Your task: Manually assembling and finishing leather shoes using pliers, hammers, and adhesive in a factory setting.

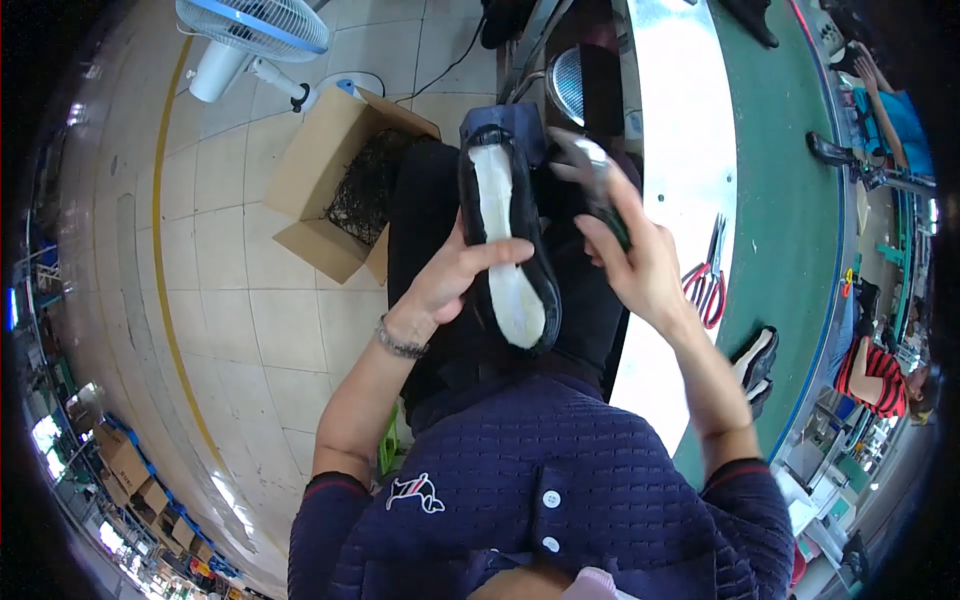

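A black shoe upper (pixel 543 283) lies bottom up over my lap, its toe end pointing away from me against a dark blue block (pixel 532 128). A long white insole (pixel 518 310) shows in the middle of its underside. My left hand (pixel 450 278) grips the shoe from the left, thumb across the insole. To the right of the shoe, my right hand (pixel 640 255) is closed around a dark-handled pair of pliers (pixel 598 180). Their metal head is blurred and points toward the shoe's far end; whether it touches is hard to see.
Red-handled scissors (pixel 708 290) rest on the white bench strip (pixel 690 150) at right. Beyond it, a green belt (pixel 790 220) carries shoes (pixel 757 360). A cardboard box (pixel 310 190) with black strands and a fan (pixel 250 30) stand at left. People work at far right.
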Demonstrator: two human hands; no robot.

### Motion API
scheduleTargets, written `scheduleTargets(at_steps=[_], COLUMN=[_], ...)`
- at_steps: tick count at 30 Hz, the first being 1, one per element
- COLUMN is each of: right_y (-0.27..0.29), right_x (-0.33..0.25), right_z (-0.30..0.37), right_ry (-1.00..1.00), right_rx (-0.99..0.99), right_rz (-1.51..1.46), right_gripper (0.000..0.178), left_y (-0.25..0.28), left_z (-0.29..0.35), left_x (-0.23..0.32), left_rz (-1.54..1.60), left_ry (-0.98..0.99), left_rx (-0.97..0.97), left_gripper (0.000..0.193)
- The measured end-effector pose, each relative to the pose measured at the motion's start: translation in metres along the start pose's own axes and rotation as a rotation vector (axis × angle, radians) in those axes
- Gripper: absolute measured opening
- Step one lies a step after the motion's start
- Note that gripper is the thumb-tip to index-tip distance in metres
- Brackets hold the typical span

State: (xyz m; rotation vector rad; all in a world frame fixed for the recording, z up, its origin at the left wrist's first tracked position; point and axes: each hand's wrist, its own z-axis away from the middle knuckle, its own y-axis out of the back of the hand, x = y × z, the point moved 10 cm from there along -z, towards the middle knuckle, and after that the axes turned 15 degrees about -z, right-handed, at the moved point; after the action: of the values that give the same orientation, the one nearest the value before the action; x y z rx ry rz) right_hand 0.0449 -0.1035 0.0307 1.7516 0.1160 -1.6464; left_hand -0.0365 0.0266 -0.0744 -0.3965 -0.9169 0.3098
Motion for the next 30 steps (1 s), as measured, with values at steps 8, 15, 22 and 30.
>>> scheduleTargets(at_steps=[8,15,22,30], right_y=[0.054,0.019,-0.053,-0.064], right_x=[0.107,0.096,0.059,0.055], right_z=[0.098,0.105,0.116,0.112], right_ry=[-0.429,-0.51,-0.611,-0.698], right_rx=[0.46,0.144,-0.479,-0.518], right_rz=[-0.259,-0.767,-0.989,-0.884], right_gripper=[0.047,0.039,0.019,0.039], left_y=[-0.024,-0.021,-0.01,-0.016], left_z=[0.023,0.008,0.01,0.01], left_x=[0.033,-0.022,-0.064,-0.032], left_rz=[-0.583,-0.649,-0.542,-0.066], left_ry=[-0.54,-0.506,-0.277,-0.271], left_rx=[-0.08,-0.172,-0.259,-0.235], left_gripper=[0.137,0.148,0.159,0.127])
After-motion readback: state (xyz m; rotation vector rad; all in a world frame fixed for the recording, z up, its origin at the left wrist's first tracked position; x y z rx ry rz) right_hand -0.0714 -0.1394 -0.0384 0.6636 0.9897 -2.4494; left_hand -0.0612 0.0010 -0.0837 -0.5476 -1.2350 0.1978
